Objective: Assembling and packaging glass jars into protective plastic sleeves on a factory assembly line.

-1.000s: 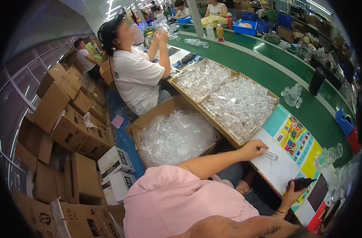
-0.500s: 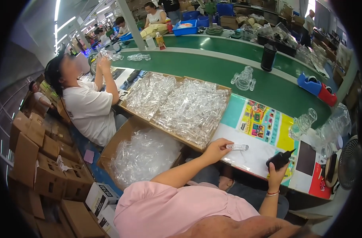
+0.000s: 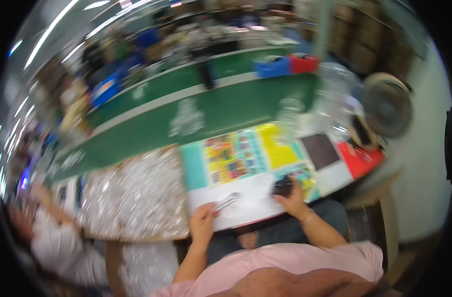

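Note:
My left hand (image 3: 203, 223) is closed in a pinch on one end of a small clear plastic tube (image 3: 229, 200). The tube lies along the white part of the work surface (image 3: 253, 203), its far end pointing right. To the right, my right hand (image 3: 296, 201) wraps round a black bottle (image 3: 283, 186), held above the surface; its pointed tip is smeared by motion now. Left of my left hand stands a shallow cardboard box (image 3: 184, 198) heaped with clear plastic pieces.
Beyond the surface runs a green conveyor (image 3: 236, 108) carrying clear figure-shaped parts (image 3: 187, 118). A blue tape dispenser (image 3: 272, 68) sits on its far side. At right are clear containers (image 3: 335, 94) and a fan (image 3: 387, 105). A co-worker (image 3: 62, 247) sits at left, near a lower carton (image 3: 115, 262).
My view has swung to the right, blurring the picture. Both hands keep their holds on the clear tube and the black bottle.

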